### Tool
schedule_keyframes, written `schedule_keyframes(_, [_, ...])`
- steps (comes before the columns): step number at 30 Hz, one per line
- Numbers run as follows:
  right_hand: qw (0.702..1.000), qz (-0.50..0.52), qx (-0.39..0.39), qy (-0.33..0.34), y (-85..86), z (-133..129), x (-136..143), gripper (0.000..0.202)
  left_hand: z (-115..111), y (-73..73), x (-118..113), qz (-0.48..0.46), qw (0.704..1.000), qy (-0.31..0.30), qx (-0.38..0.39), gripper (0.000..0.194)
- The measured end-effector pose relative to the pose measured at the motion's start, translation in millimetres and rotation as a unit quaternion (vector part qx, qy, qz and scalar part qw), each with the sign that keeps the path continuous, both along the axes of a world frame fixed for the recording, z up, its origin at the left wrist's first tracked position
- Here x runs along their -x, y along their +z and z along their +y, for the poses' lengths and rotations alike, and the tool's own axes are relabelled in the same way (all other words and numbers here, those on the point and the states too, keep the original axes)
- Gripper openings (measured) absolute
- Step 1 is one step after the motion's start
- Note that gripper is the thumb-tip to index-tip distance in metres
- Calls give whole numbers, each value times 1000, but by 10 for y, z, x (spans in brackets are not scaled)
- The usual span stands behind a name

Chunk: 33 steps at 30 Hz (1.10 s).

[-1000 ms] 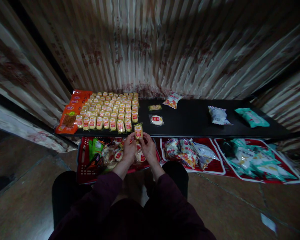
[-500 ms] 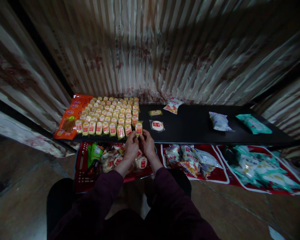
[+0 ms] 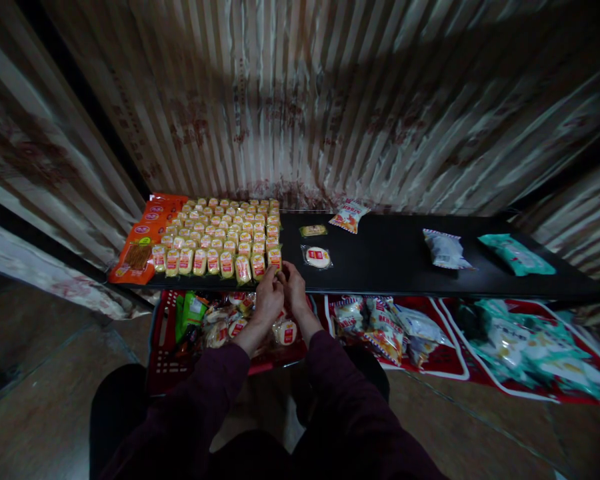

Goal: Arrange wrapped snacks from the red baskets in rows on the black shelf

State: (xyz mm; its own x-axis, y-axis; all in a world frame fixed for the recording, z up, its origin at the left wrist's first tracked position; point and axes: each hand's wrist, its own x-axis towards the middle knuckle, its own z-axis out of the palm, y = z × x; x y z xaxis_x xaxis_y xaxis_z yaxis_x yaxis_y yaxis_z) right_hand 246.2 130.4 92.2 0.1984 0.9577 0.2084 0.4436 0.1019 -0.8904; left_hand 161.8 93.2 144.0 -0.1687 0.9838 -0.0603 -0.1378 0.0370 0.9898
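Note:
Rows of small yellow wrapped cakes (image 3: 213, 261) stand on the left part of a black shelf (image 3: 390, 263). At the right end of the front row, my left hand (image 3: 270, 293) and my right hand (image 3: 294, 287) meet with fingers closed around the lower part of one yellow wrapped cake (image 3: 275, 257). Its top shows above the fingertips, level with the row. To the right of my hands lie a round white wrapped cake (image 3: 317, 257) and a flat yellow packet (image 3: 313, 230).
An orange bag (image 3: 145, 240) lies at the shelf's left end. Farther right rest a white-red bag (image 3: 349, 216), a silvery bag (image 3: 446, 249) and a teal bag (image 3: 517, 254). Below stand red baskets (image 3: 163, 363) of packets. A striped curtain (image 3: 300, 100) hangs behind.
The held cake has moved slightly left and down, close against the front row. My hands have come closer together. The view has shifted slightly.

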Motion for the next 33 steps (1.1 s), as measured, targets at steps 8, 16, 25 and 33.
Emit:
schedule_keyframes(8, [1000, -22, -10, 20, -9, 15, 9, 34, 37, -38, -10, 33, 999, 1, 11, 35])
schedule_keyframes(16, [985, -172, 15, -13, 28, 12, 10, 33, 54, -65, 41, 5, 1000, 5, -3, 33])
schedule_keyframes(25, [985, -170, -1, -12, -8, 20, 14, 33, -94, -322, 118, 91, 992, -41, -75, 42])
schedule_keyframes(33, [987, -160, 8, 1, -6, 71, -2, 34, -41, -215, 71, 85, 994, -44, -55, 40])
